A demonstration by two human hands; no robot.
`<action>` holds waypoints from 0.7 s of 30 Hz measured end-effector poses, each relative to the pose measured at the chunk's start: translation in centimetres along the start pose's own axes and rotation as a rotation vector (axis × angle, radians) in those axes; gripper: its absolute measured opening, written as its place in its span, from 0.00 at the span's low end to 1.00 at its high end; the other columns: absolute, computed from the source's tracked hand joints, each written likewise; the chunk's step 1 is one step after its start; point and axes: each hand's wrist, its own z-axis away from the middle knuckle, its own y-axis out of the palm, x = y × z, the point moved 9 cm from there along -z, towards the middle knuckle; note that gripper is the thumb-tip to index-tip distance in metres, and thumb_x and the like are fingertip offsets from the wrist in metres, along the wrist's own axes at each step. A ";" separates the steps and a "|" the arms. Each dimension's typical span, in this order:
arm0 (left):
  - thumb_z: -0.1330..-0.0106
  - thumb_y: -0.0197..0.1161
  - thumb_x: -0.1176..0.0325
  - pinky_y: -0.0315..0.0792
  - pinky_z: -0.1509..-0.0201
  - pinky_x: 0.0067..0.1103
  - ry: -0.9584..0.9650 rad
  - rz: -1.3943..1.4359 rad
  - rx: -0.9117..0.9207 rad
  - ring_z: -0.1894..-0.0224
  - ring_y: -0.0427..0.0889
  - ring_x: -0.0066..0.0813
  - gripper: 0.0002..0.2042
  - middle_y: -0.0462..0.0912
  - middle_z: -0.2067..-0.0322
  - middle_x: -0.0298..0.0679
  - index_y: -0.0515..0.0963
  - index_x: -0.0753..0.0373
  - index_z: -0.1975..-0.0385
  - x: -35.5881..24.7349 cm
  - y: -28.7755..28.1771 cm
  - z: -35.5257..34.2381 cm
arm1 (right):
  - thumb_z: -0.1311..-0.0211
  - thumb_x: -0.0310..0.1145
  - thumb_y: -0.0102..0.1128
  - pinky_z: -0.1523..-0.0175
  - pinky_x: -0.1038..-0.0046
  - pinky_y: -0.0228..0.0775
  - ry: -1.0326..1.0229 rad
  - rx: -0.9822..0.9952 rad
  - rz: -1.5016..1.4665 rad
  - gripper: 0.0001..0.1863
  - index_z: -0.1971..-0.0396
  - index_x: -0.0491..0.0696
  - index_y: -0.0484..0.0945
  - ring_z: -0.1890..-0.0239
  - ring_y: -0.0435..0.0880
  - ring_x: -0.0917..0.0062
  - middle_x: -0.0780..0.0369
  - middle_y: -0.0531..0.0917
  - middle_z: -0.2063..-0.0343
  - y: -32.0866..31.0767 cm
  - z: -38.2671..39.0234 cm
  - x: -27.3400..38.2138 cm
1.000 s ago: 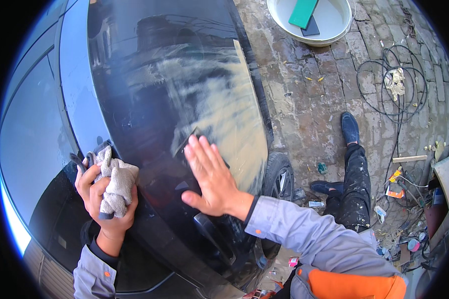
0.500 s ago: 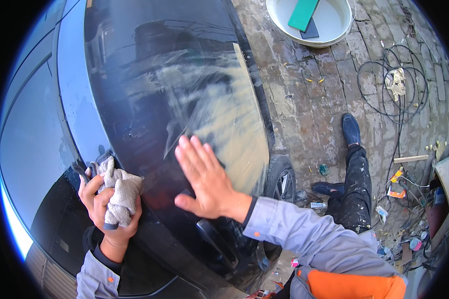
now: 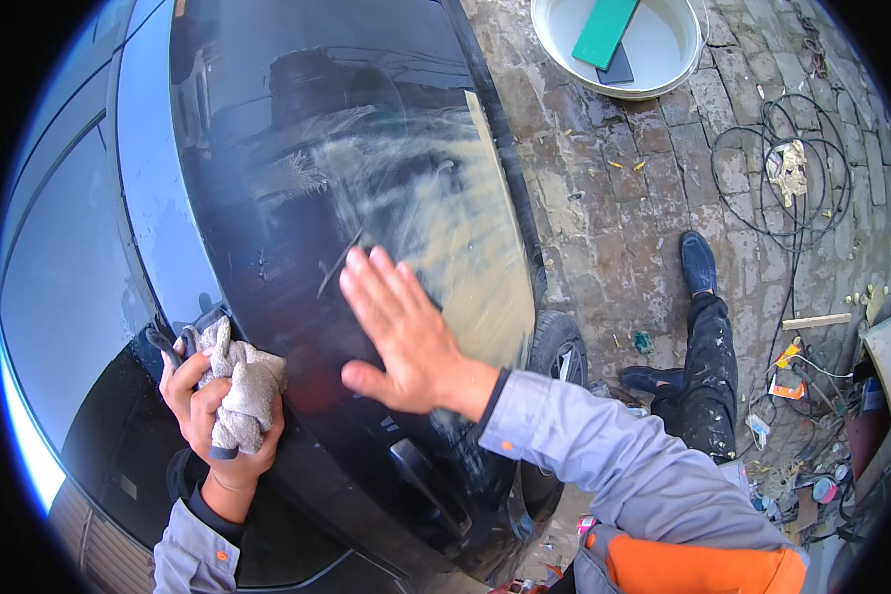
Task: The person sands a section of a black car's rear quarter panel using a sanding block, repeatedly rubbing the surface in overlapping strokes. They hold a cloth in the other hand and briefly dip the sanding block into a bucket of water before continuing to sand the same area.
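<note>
My left hand (image 3: 204, 406) is wrapped round a grey cloth (image 3: 248, 396) at the edge of a dark car, beside the side window. On the black body panel (image 3: 267, 238), my right hand (image 3: 398, 342) lies flat with the fingers stretched and the thumb apart, holding nothing. Its fingertips are near the border of a dusty tan patch of filler (image 3: 475, 247). A thin dark scratch-like mark runs just past the fingertips. Below my right hand sits the black door handle (image 3: 431, 485).
A white bucket (image 3: 653, 87) at the top holds a green block (image 3: 604, 32) and a dark one. A coiled black cable (image 3: 718, 168) lies on the brick paving. Clutter fills the lower right, near my legs. The car's wheel (image 3: 560, 346) stands beside the panel.
My right hand has slid slightly up the panel, still flat with fingers stretched. The left hand keeps hold of the cloth in nearly the same place.
</note>
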 end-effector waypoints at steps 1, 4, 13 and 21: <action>0.55 0.81 0.69 0.61 0.24 0.57 0.014 0.001 0.003 0.39 0.79 0.59 0.22 0.81 0.46 0.51 0.79 0.56 0.59 -0.2 0.0 -0.1 | 0.25 0.68 0.49 0.15 0.47 0.42 -0.108 -0.048 -0.027 0.52 0.17 0.42 0.53 0.15 0.49 0.47 0.47 0.54 0.17 -0.4 1.1 1.9; 0.55 0.82 0.68 0.60 0.24 0.58 -0.002 0.002 0.001 0.41 0.80 0.56 0.23 0.81 0.48 0.51 0.77 0.56 0.59 0.0 -0.1 -0.2 | 0.24 0.68 0.50 0.14 0.48 0.40 -0.126 -0.045 -0.005 0.52 0.18 0.41 0.54 0.15 0.49 0.48 0.47 0.54 0.17 -0.5 -1.3 -0.9; 0.51 0.78 0.67 0.61 0.24 0.56 0.006 0.021 0.030 0.35 0.75 0.63 0.21 0.79 0.43 0.52 0.79 0.59 0.56 0.5 0.3 0.4 | 0.19 0.65 0.40 0.12 0.54 0.32 0.182 -0.253 -0.121 0.51 0.18 0.35 0.47 0.13 0.42 0.49 0.41 0.48 0.17 -3.4 -13.0 -8.0; 0.51 0.78 0.67 0.58 0.22 0.57 -0.008 0.035 0.017 0.36 0.77 0.61 0.20 0.80 0.44 0.52 0.80 0.59 0.57 0.5 0.2 0.4 | 0.21 0.66 0.44 0.12 0.55 0.35 0.054 -0.225 -0.067 0.51 0.17 0.38 0.50 0.14 0.44 0.51 0.46 0.51 0.16 -4.1 -13.6 -7.9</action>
